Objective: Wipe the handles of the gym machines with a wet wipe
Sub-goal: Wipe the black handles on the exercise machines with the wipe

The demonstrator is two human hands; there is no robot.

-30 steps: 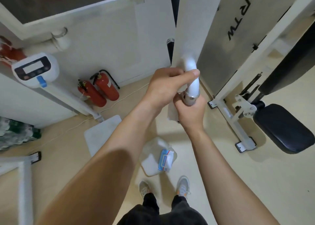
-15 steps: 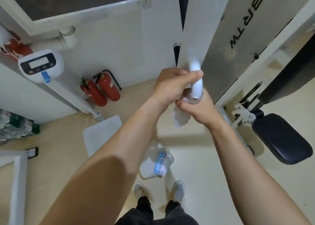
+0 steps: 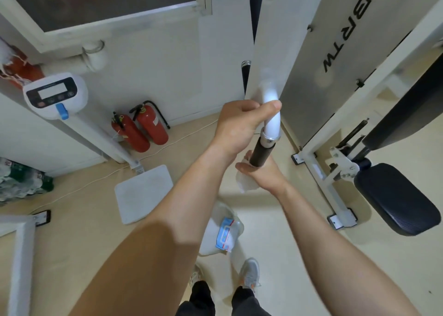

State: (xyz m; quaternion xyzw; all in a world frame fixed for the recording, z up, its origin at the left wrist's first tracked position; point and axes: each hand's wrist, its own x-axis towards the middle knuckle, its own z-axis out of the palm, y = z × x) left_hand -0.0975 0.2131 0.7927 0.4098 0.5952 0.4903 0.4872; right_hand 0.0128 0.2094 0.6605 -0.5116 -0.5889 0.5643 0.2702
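We're holding the white curved bar (image 3: pixel 272 114) steady w/ our left hand (image 3: pixel 239 126), fingers wrapped tight around it just above the metal collar (image 3: pixel 269 139). Our right hand (image 3: pixel 261 174) is closed around the lower end of the black grip (image 3: pixel 260 154) w/ the wet wipe (image 3: pixel 245 184) bunched inside the fist, loose end hanging out underneath.

What's changing vs. a sec ago: the right hand was up against the collar, covering the grip completely; now it's sliding down toward the free end, so most of the black grip is showing bare between collar and fist. That reads to us as one full downward stroke nearly done (whether the foam is actually damp, can't tell from here).

So this handle is probably getting close to finished; maybe another pass or a twist, then on to the next. Two more black handles (image 3: pixel 255 9) are sticking out higher up on the machine, not covered by anything right now. The wipes pack (image 3: pixel 224 235) is lying on the floor (image 3: pixel 72 231) near our shoes (image 3: pixel 250 271), ready if this wipe dries out
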